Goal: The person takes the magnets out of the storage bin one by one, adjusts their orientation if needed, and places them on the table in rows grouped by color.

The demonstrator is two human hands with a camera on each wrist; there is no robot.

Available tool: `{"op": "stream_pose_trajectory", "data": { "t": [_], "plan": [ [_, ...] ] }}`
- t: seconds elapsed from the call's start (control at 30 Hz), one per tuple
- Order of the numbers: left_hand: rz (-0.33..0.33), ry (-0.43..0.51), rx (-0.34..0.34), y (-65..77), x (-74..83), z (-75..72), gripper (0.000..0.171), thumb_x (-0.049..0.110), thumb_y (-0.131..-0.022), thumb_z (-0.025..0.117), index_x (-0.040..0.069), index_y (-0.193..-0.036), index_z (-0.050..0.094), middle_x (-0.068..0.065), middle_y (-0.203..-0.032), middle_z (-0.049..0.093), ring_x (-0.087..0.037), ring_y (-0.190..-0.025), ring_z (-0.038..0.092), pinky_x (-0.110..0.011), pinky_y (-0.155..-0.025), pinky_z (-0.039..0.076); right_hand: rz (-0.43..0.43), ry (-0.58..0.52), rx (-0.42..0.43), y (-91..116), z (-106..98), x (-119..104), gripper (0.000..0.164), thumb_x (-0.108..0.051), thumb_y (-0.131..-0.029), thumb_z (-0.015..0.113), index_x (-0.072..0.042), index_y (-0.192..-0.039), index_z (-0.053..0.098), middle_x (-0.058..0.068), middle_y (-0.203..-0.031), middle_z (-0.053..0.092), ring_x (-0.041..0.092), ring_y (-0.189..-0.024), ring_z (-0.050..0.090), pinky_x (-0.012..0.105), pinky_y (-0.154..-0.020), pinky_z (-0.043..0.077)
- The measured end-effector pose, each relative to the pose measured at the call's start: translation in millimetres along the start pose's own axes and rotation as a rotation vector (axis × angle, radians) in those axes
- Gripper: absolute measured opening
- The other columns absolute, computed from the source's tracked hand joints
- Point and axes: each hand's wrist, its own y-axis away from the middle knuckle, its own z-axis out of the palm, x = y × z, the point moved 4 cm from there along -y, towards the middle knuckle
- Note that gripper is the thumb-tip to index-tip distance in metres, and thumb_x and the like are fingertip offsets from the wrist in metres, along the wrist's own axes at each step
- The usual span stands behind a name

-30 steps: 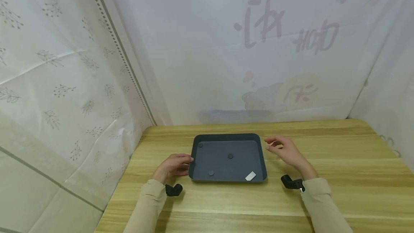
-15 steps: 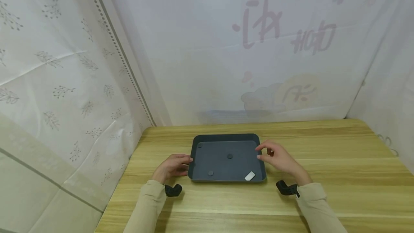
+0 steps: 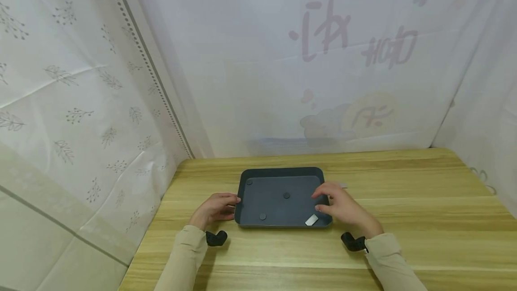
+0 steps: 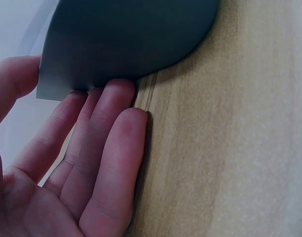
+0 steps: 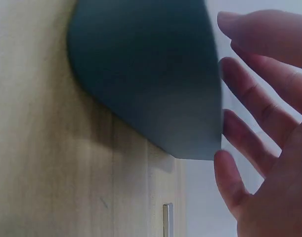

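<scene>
A dark grey rectangular tray (image 3: 282,172) lies on the wooden table. My left hand (image 3: 216,206) holds its left wall, thumb at the rim and fingers against the outside; the left wrist view shows these fingers (image 4: 118,148) touching the wall. Over the tray's right rim reaches my right hand (image 3: 341,205), thumb and fingers parted with nothing between them. Below its fingertips, in the tray's front right corner, lies a flat silver piece (image 3: 312,220) with an angled end. Three dark discs are on the tray floor, one near the middle (image 3: 286,195).
Another small silver piece (image 3: 343,185) lies on the table behind my right hand, partly hidden in the head view. The wooden table (image 3: 424,201) extends to the right. Pale printed curtains (image 3: 250,57) hang behind and at both sides.
My right hand has moved left and toward the front, from beside the tray to above its right rim. The silver piece on the table has come into view. My left hand stays at the tray.
</scene>
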Motion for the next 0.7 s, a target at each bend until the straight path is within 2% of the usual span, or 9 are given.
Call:
{"op": "stream_pose_trajectory", "data": {
  "t": [0.03,0.1,0.23,0.27,0.47,0.7],
  "plan": [
    [0.001,-0.002,-0.002,0.5,0.3,0.0,0.041,0.025,-0.088,0.070,0.002,-0.121,0.063,-0.007,-0.104,0.067,-0.016,-0.085,0.065,-0.032,-0.071,0.057,-0.019,0.018,0.000,0,1,0,0.024,-0.009,-0.080,0.077,-0.009,-0.102,0.069,-0.001,-0.108,0.064,0.021,-0.101,0.054,0.041,-0.087,0.046],
    [-0.003,-0.004,-0.005,1.0,0.4,0.1,0.042,0.025,-0.088,0.070,0.002,-0.123,0.063,-0.007,-0.104,0.066,-0.016,-0.085,0.065,-0.032,-0.071,0.057,-0.061,0.057,0.000,1,4,-1,0.025,-0.008,-0.078,0.079,-0.009,-0.100,0.069,-0.003,-0.107,0.064,0.019,-0.102,0.055,0.046,-0.092,0.045],
    [-0.003,-0.006,-0.010,1.2,0.7,0.2,0.044,0.026,-0.088,0.070,0.002,-0.124,0.062,-0.007,-0.106,0.067,-0.016,-0.086,0.065,-0.032,-0.072,0.057,-0.107,0.114,-0.027,1,9,-3,0.025,-0.007,-0.075,0.080,-0.010,-0.098,0.070,-0.003,-0.105,0.066,0.021,-0.102,0.055,0.053,-0.091,0.038],
    [-0.002,-0.007,-0.011,1.1,0.5,0.0,0.044,0.026,-0.088,0.070,0.002,-0.124,0.062,-0.007,-0.106,0.067,-0.016,-0.086,0.066,-0.033,-0.073,0.057,-0.101,0.127,-0.040,1,11,-2,0.024,-0.008,-0.075,0.080,-0.011,-0.098,0.070,-0.003,-0.106,0.065,0.022,-0.104,0.054,0.052,-0.089,0.037],
    [0.001,-0.010,-0.006,-1.2,-0.9,-0.6,0.042,0.026,-0.088,0.070,0.003,-0.122,0.063,-0.007,-0.107,0.066,-0.016,-0.086,0.066,-0.032,-0.073,0.057,-0.024,0.183,-0.141,0,19,1,0.020,-0.011,-0.078,0.078,-0.016,-0.096,0.071,-0.001,-0.112,0.065,0.030,-0.114,0.050,0.060,-0.094,0.031],
    [-0.002,-0.016,0.005,-2.6,-1.5,0.4,0.042,0.025,-0.088,0.070,0.003,-0.122,0.063,-0.009,-0.108,0.066,-0.017,-0.088,0.066,-0.033,-0.074,0.057,0.020,0.249,-0.223,-4,26,0,0.022,-0.010,-0.075,0.080,-0.021,-0.091,0.071,0.002,-0.116,0.063,0.028,-0.116,0.048,0.058,-0.093,0.031]
  ]
}}
